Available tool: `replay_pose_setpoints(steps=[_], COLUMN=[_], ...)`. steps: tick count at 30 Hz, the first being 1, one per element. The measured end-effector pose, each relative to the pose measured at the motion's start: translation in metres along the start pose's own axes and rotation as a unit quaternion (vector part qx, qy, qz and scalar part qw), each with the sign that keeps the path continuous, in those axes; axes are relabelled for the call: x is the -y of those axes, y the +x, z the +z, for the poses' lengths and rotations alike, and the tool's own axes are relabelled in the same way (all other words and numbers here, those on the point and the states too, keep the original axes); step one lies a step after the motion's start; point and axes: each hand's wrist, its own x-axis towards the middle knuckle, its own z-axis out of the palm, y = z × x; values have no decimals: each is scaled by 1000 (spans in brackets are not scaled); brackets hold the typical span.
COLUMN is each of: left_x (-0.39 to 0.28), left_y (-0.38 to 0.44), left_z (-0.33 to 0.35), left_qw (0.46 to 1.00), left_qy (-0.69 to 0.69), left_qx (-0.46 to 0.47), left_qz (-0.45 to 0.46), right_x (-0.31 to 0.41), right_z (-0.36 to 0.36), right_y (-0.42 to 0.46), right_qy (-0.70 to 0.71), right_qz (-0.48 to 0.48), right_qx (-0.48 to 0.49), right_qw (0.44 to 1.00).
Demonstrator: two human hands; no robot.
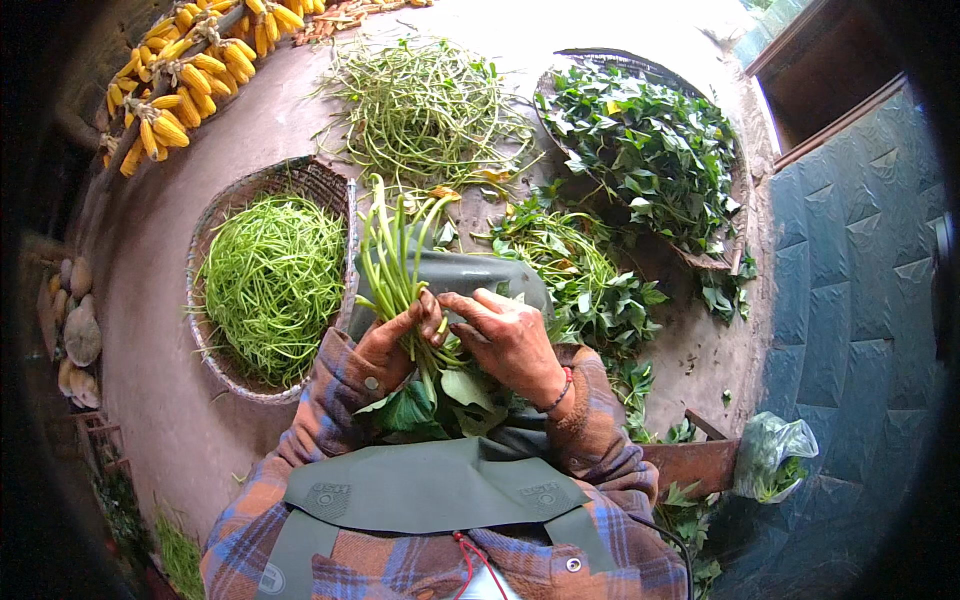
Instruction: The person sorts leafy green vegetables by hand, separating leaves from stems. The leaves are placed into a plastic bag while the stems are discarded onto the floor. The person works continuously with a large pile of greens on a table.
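Note:
A bunch of green leaf stalks [391, 262] stands upright in my left hand [397, 330], whose fingers are closed around it. Broad green leaves [431, 405] hang below, over my lap. My right hand [510, 345] is beside the bunch, its thumb and forefinger near the stalks at my left fingertips; whether it pinches a stalk cannot be made out. To the left, an oval woven basket [352, 232] holds a heap of thin green stalks [274, 285]. Leafy vines [577, 262] lie on the floor to the right of my knees.
Bare vines [435, 112] are heaped on the floor ahead. A round basket [739, 225] at the upper right holds leafy vines [652, 150]. Yellow corn cobs [169, 127] hang at the upper left. At the lower right are a wooden board [694, 465] and a plastic bag [772, 454] with greens.

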Motion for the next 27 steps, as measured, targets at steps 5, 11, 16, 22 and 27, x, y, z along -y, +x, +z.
replay_pose_setpoints(steps=[5,11,16,22,27], left_x=[-5,-4,-3,7,7], left_y=[2,0,-2,-3,-3], left_z=[12,14,5,-10,-11], left_qw=[999,996,992,979,974], left_qy=[42,38,56,-2,1], left_qx=[-11,-72,-100,-165,-161], left_qz=[-8,-29,-50,-119,-158], right_x=[-5,-7,-12,-8,-12], right_z=[3,2,-2,-4,2], right_y=[1,3,7,18,9], right_qy=[-30,-45,-121,-115,5], right_qz=[-36,-74,-138,-213,-131], right_qx=[4,-75,-129,-35,-22], right_qw=[999,993,975,970,991])
